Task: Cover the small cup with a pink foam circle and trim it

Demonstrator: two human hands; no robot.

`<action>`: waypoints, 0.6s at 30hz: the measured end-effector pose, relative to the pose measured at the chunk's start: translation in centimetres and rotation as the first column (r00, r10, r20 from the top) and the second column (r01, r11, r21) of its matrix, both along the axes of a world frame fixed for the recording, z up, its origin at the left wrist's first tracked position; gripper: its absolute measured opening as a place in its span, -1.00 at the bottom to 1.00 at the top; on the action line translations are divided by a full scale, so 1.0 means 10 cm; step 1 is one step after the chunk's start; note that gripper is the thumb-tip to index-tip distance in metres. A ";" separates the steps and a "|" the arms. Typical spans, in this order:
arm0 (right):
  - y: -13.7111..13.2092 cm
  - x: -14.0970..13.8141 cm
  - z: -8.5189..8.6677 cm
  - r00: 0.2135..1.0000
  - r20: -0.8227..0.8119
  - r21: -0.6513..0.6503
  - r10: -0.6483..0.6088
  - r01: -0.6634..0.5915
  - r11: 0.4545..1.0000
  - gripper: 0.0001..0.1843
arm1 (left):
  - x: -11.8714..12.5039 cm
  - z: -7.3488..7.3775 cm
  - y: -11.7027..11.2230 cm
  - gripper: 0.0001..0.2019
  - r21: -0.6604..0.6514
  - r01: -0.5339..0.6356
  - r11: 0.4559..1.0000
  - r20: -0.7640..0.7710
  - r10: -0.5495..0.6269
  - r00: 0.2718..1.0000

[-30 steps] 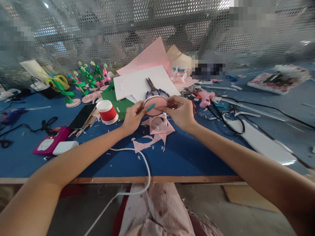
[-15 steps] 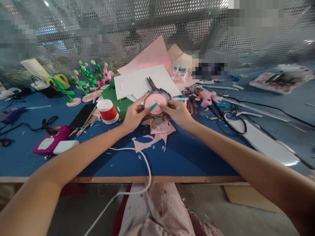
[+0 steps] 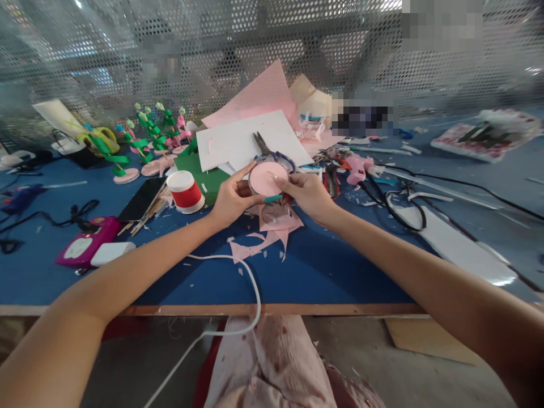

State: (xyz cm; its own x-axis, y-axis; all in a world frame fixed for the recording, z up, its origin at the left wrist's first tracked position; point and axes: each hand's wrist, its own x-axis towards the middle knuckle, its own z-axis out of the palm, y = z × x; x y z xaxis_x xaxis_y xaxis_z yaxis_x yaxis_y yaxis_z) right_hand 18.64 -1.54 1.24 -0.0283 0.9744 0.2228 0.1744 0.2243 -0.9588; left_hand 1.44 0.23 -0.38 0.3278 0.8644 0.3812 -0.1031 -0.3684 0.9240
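Between my two hands is a round pink disc (image 3: 267, 177) with a dark rim, its flat face turned up toward me. My left hand (image 3: 234, 198) is closed on its left edge, the thumb with a long teal nail lying along the lower rim. On the right edge, my right hand (image 3: 309, 195) pinches it, with the thumb tip on the pink face. Just behind the disc lie scissors (image 3: 264, 146), blades pointing away over a white sheet (image 3: 250, 139). Cut pink scraps (image 3: 261, 243) lie on the blue table below my hands.
Left of my hands stands a red and white tub (image 3: 186, 192) near thin sticks (image 3: 148, 212) and a magenta power box (image 3: 87, 243). Green spiral plant models (image 3: 144, 133) stand behind. A pink glue gun (image 3: 357, 169) lies right. A white cable (image 3: 255, 283) hangs over the front edge.
My left thumb has slid down from the middle of the pink face to its lower rim. My right hand keeps its place on the right edge.
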 end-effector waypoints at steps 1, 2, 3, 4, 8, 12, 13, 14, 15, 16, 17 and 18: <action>0.00 0.00 0.00 1.000 0.002 0.002 0.005 -0.005 1.000 -0.41 | 0.00 0.00 0.00 -0.13 0.000 0.000 1.000 0.000 0.000 1.000; 0.00 0.00 0.00 1.000 0.008 0.007 0.009 -0.009 1.000 -0.41 | 0.00 -0.01 0.01 -0.14 -0.001 -0.001 1.000 0.002 0.001 1.000; 0.00 0.00 0.00 1.000 0.017 0.014 0.013 -0.013 1.000 -0.40 | -0.01 -0.01 0.01 -0.15 -0.001 -0.002 1.000 0.003 0.002 1.000; 0.01 0.01 0.00 1.000 0.027 0.020 0.016 -0.016 1.000 -0.40 | -0.01 -0.02 0.02 -0.16 0.000 -0.004 1.000 0.005 0.004 1.000; 0.00 0.01 -0.01 0.998 0.063 0.038 0.018 -0.020 0.999 -0.40 | -0.01 -0.03 0.02 -0.18 0.005 -0.017 1.000 0.008 0.017 1.000; -0.02 0.01 0.00 0.997 0.076 0.044 0.018 -0.021 0.999 -0.41 | 0.00 -0.02 0.01 -0.17 -0.001 -0.030 1.000 -0.009 0.030 1.000; -0.02 0.02 0.00 0.997 0.077 0.039 0.020 -0.023 0.999 -0.41 | 0.00 -0.01 0.01 -0.17 -0.004 -0.033 0.999 -0.011 0.033 0.999; -0.02 0.02 0.00 0.997 0.077 0.036 0.021 -0.024 0.999 -0.41 | 0.00 -0.01 0.00 -0.16 -0.004 -0.032 0.999 -0.011 0.032 0.999; -0.01 0.02 0.00 0.997 0.077 0.037 0.022 -0.025 0.999 -0.41 | 0.00 -0.01 0.00 -0.17 -0.001 -0.028 1.000 -0.008 0.028 1.000; -0.01 0.03 -0.01 0.997 0.075 0.042 0.025 -0.029 0.999 -0.41 | 0.00 -0.01 0.00 -0.17 0.004 -0.019 1.000 -0.002 0.019 1.000; 0.00 0.03 -0.02 0.997 0.073 0.049 0.030 -0.034 0.998 -0.41 | 0.00 -0.01 0.00 -0.16 0.011 -0.006 1.000 0.008 0.006 1.000; 0.02 0.04 -0.03 0.997 0.073 0.062 0.031 -0.035 0.997 -0.42 | 0.00 -0.01 0.01 -0.16 0.016 0.009 1.000 0.019 -0.009 1.000</action>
